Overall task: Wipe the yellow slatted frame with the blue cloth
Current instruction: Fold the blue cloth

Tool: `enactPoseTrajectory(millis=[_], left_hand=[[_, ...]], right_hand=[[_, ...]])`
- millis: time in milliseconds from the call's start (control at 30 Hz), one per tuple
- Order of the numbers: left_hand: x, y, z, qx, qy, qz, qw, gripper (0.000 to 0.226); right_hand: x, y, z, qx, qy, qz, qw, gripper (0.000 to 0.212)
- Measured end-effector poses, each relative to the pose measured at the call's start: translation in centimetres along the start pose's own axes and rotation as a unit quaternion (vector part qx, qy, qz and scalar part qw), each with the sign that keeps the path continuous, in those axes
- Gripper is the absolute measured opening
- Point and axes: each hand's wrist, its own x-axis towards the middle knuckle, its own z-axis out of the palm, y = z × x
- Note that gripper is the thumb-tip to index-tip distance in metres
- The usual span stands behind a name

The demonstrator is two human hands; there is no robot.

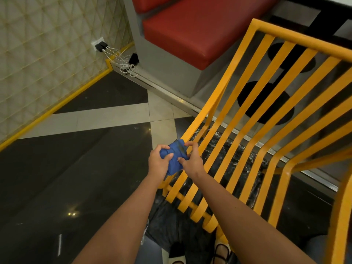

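A seating area in an eatery or shopping mall.
A red padded bench (192, 33) on a grey base stands against a wall of quilted cream panels (47, 60) with a yellow skirting strip (57, 107). The polished floor (76, 168) has dark and pale tiles, a yellow slatted chair (266, 121) stands nearby, and chargers (101, 47) hang from a wall socket.

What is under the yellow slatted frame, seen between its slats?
Through the yellow slatted frame shows dark glossy floor, a metal strip, and two black round shapes farther back. The slats cover the rest; both hands hold the blue cloth.
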Motion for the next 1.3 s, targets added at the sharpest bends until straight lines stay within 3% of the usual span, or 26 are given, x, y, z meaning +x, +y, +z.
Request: enactPoseTrajectory(millis=[233,367,533,667,800,933,1033,1167,1300], left_hand=[[-2.3,-0.7,-1.9,0.087,0.023,0.007,0.996,0.039],[-3.2,1.3,-3.3,0.012,-0.026,0.013,1.000,0.030],[-3.9,4.4,-4.4,-0.143,-0.057,-0.070,0.986,0.016],[-4.3,7.1,-4.2,-0.219,-0.050,-0.119,0.967,0.031],[-5.1,10.5,-3.6,-0.193,-0.065,-0.065,0.977,0.037],[-5.8,14.7,-2.0,-0.130,-0.126,0.021,0.983,0.033],[-6.7,17.8,-0.4,-0.136,-0.147,0.038,0.979,0.029],[-7.9,20.6,2.2,-0.190,-0.227,-0.033,0.955,0.028],[-9.2,23.7,4.8,-0.158,-0.321,-0.088,0.930,0.037]], right_hand=[[-2.2,-0.5,1.2,-0.034,-0.053,0.020,0.998,0.045],[-3.3,-2.2,-0.1,0.028,-0.071,0.039,0.996,0.049],[-4.5,-4.1,-2.5,0.122,-0.071,0.041,0.989,0.046],[-5.8,-6.0,-4.8,0.186,-0.067,0.045,0.979,0.048],[-6.7,-8.0,-7.8,0.155,-0.065,0.042,0.985,0.057],[-7.5,-9.7,-10.9,0.137,-0.013,0.011,0.990,0.063],[-8.0,-10.7,-14.0,0.108,0.047,0.001,0.993,0.057],[-8.6,-11.2,-18.3,0.062,0.121,-0.045,0.990,0.046],[-9.7,-10.7,-23.0,0.059,0.174,-0.048,0.982,0.041]])
